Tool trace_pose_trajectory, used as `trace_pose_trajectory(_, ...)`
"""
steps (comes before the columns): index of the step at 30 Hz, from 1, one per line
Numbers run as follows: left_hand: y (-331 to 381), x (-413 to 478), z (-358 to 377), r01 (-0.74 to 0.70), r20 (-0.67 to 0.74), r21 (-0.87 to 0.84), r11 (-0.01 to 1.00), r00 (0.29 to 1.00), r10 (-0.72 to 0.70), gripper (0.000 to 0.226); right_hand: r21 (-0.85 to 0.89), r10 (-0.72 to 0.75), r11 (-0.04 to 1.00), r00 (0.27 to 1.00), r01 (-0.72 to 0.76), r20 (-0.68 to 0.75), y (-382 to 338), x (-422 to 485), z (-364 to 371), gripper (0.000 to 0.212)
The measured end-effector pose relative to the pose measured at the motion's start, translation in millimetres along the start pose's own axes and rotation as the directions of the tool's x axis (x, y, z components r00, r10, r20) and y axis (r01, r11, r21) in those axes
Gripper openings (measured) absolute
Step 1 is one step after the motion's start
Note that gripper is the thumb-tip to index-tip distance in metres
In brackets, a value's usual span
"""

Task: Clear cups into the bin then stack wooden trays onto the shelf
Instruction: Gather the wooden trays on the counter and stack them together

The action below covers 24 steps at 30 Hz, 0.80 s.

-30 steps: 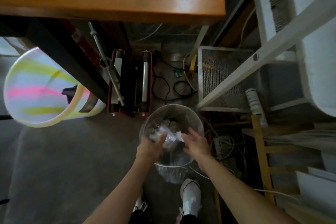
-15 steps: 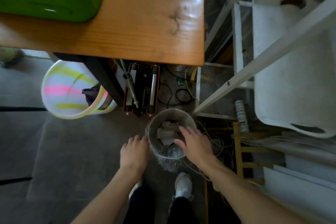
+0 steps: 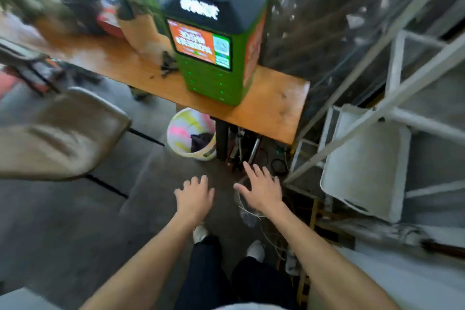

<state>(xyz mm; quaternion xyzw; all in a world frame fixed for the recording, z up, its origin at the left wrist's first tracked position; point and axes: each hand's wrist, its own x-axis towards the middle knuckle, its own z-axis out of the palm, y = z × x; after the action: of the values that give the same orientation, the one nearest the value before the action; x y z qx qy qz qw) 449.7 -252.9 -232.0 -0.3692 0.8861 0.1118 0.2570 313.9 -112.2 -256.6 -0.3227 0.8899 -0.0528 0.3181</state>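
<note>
1. Head view, hands. The left hand (image 3: 194, 196) and right hand (image 3: 261, 190) are both held out palm down with fingers (image 3: 247, 171) spread; neither holds anything.
2. Head view, bin. The bin (image 3: 239, 205) stands on the floor directly under the right hand, which hides most of it; only part of a clear rim and liner shows. No cups can be made out in this frame, so the clearing step is judged finished or close to it.
3. Head view, trays. No wooden tray can be identified with certainty. A white tray (image 3: 362, 173) with handle slots leans in the white rack (image 3: 402, 118) at right; whether it belongs to the task cannot be told.
4. Handling, as a judgement. Wooden trays would be stiff, fairly light and not fragile, with a grippy surface. They are best taken by two opposite edges, one hand on each, and kept level while stacked.
5. Head view, surface. The wooden counter (image 3: 274, 111) carries a green kiosk (image 3: 214, 58) with a lit screen. Plants further back are blurred.
6. Head view, room. The floor (image 3: 88, 221) is dark and grey. A striped bucket (image 3: 187, 133) sits beneath the counter edge, beside tools and cables. A tan chair (image 3: 57, 133) stands at left. The space at the person's feet is tight, with loose cords near the bin.
</note>
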Motion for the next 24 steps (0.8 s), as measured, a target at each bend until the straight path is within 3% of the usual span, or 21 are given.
trace_pose_trajectory(9, -111, -92, -147, 0.134, -0.221, -0.185, 0.974, 0.96, -0.174, 0.045, -0.169, -0.284, 0.951, 0.949, 0.26, -0.14, -140, -40, -129, 0.073)
trace_pose_trajectory(15, -254, -112, -224, 0.222, -0.296, -0.225, 0.949, 0.912, -0.283, 0.046, -0.273, -0.481, 0.861, 0.862, 0.43, -0.16, -309, -29, -187, 0.063)
trace_pose_trajectory(24, -468, -151, -323, 0.422, -0.412, -0.312, 0.851, 0.747, -0.521, 0.046, -0.409, -0.662, 0.733, 0.706, 0.543, -0.25, -571, -19, -211, 0.069)
